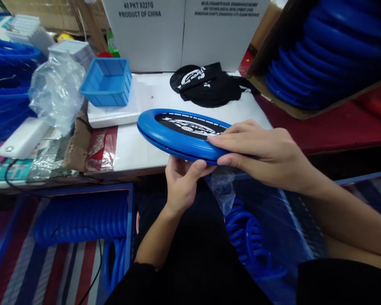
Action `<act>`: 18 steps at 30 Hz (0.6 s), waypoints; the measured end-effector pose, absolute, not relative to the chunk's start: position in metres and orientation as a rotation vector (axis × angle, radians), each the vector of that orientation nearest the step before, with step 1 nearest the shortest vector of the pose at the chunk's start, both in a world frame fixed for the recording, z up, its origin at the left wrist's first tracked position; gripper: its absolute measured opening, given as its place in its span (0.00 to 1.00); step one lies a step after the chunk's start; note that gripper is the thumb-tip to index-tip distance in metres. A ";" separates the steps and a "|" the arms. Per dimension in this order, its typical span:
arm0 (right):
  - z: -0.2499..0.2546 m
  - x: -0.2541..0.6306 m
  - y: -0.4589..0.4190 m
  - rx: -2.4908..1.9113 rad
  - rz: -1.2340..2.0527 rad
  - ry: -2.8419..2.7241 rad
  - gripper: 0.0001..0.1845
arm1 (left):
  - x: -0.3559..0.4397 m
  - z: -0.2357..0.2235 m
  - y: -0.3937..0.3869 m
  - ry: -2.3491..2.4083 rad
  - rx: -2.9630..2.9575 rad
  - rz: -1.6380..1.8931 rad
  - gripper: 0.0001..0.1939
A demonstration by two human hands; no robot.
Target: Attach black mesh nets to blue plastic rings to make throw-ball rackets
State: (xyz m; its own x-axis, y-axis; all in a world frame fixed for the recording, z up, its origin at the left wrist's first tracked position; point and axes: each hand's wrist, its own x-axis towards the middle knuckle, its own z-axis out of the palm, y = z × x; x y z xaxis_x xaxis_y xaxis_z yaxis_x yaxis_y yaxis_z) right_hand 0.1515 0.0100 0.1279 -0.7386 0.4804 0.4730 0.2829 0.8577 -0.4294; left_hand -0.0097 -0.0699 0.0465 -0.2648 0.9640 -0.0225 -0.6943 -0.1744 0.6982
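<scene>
Between my two hands is a blue flying disc (178,133) with a black printed centre, held nearly level above the table's front edge. My left hand (183,180) grips it from below, its thumb up against the lower rim. On the right side, my right hand (257,148) pinches the rim, fingers lying over the top and thumb along the edge. A thin dark gap runs along the disc's near rim. Black printed fabric pieces (209,84) lie behind it on the white tabletop (139,150).
A light blue bin (106,82) and clear plastic bag (55,91) sit left. White cartons (184,38) stand behind. A box of stacked blue rings (324,59) is at right. Below are crates with blue rings (82,216) and blue parts (250,241).
</scene>
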 end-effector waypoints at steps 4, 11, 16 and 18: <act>0.130 0.149 0.011 -0.607 0.549 -2.402 0.15 | -0.008 0.048 -0.071 0.723 0.493 1.717 0.44; 0.129 0.148 0.012 -0.628 0.648 -2.301 0.14 | -0.003 0.048 -0.072 0.699 0.454 1.747 0.39; 0.132 0.148 0.012 -0.618 0.599 -2.383 0.15 | -0.002 0.048 -0.073 0.700 0.443 1.750 0.37; 0.131 0.149 0.011 -0.604 0.568 -2.401 0.16 | -0.002 0.047 -0.073 0.707 0.445 1.748 0.37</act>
State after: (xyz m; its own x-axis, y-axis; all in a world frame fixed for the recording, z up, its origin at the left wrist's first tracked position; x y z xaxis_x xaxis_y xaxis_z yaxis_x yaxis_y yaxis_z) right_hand 0.1487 0.0110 0.1311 -0.7211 0.5364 0.4385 0.2832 0.8058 -0.5200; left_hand -0.0018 -0.0729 0.0468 -0.2869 0.9561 -0.0595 -0.7286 -0.1774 0.6616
